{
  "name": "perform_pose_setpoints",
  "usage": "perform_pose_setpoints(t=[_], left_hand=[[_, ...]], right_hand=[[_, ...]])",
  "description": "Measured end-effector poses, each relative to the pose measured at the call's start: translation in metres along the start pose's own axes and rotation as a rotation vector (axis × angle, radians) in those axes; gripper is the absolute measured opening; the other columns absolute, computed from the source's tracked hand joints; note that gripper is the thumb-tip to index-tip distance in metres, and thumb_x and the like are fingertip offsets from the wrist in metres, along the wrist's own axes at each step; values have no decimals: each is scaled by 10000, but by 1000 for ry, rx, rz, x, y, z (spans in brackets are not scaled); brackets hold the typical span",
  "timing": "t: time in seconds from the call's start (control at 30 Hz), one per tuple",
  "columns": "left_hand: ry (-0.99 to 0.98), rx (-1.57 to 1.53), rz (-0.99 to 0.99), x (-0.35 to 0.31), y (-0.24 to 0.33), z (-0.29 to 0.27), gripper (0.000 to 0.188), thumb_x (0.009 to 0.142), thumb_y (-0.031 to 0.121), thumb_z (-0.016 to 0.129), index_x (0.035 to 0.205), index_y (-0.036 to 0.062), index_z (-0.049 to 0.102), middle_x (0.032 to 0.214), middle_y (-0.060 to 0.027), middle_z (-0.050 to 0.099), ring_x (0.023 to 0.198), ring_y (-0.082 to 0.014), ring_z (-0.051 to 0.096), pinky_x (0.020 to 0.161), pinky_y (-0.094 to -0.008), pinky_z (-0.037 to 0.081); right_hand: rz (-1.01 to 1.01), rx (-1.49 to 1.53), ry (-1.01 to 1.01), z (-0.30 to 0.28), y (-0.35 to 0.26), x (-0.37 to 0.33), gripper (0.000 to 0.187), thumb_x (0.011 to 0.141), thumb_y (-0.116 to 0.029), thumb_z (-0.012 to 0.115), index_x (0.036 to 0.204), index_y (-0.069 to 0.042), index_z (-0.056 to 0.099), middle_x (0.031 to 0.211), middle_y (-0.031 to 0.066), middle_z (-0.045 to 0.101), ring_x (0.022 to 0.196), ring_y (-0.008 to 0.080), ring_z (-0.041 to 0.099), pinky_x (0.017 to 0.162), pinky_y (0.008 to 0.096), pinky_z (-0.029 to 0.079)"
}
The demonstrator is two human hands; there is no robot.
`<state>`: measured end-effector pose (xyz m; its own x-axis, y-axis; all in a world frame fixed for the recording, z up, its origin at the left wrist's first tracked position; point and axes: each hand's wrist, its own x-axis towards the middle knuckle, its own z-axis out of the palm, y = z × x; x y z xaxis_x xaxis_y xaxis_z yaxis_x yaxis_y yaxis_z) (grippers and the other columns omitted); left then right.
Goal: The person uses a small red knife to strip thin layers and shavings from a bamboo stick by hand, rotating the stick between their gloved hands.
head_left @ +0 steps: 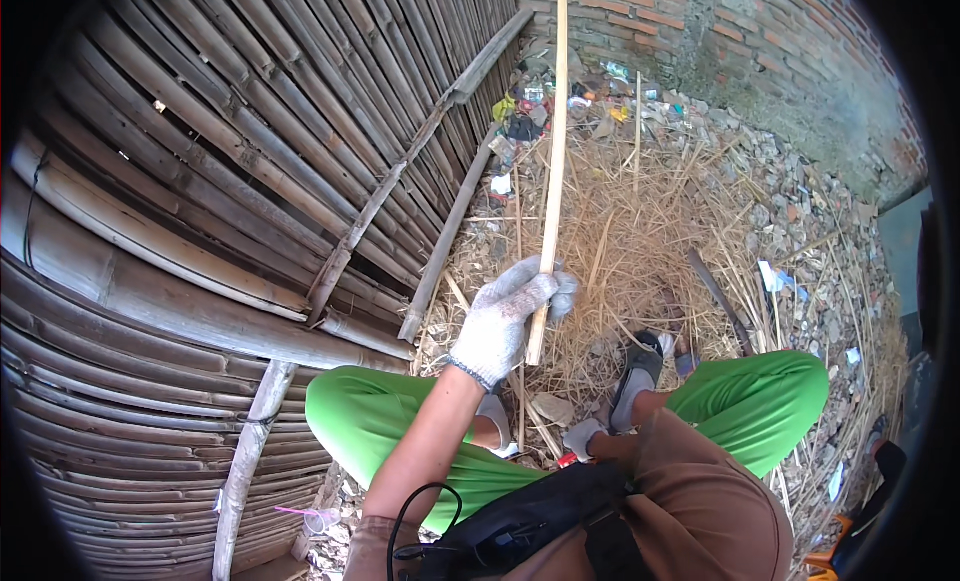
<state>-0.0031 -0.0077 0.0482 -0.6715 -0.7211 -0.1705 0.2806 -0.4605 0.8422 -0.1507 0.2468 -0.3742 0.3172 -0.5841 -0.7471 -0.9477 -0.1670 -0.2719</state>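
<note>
My left hand (510, 311), in a pale knitted glove, is closed around the lower part of a long pale bamboo strip (555, 161). The strip stands nearly upright in view, running up past the top edge, its cut lower end just below my fingers. My right hand (583, 441), also in a light glove, is low between my legs, beside my right foot. Its fingers are too small and partly hidden to make out. A small red object (567, 461) shows just below it. My shoes (640, 366) rest on the littered ground, my green-trousered knees spread apart.
A bamboo slat wall (250, 131) runs along the left, with a thick bamboo pole (200, 306) across it. Fine shavings (640, 231) cover the ground ahead. Rubbish and rubble lie before a brick wall (780, 71). A dark stick (720, 299) lies at right; something orange (825, 559) is lower right.
</note>
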Motion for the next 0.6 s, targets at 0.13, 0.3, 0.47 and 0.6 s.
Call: perform_pose_setpoints(t=[0.13,0.3,0.47,0.6], left_hand=[[34,29,32,-3,-3,-13,409,1063,50,656,1437,-100,582,1174,-142,737,984,-204,715,944,-340,592],[110,99,-17,-9,-7,-26,399,1059,31,647,1430,-106,599,1180,-123,734,993,-188,688,950,-326,565],[137,265,21,-7,-16,-36,377,1042,11,646,1396,-116,628,1121,-116,738,962,-178,676,939,-312,560],[67,366,-19,-5,-27,-44,370,1030,-14,631,1387,-110,655,1088,-101,744,946,-170,680,936,-304,562]], right_hand=[[19,3,-54,-26,-2,-6,402,923,-385,645,1120,-85,826,1151,187,811,1055,390,789,878,529,622],[124,121,28,-131,20,-14,483,880,-421,645,1142,-55,819,1110,217,811,1002,392,794,895,483,614],[147,839,552,-272,61,-86,382,1000,-379,612,1057,-27,750,888,136,780,774,259,753,750,434,596],[61,1317,902,-354,73,-183,304,1042,-320,642,1149,-43,709,829,24,687,669,149,654,632,355,557]])
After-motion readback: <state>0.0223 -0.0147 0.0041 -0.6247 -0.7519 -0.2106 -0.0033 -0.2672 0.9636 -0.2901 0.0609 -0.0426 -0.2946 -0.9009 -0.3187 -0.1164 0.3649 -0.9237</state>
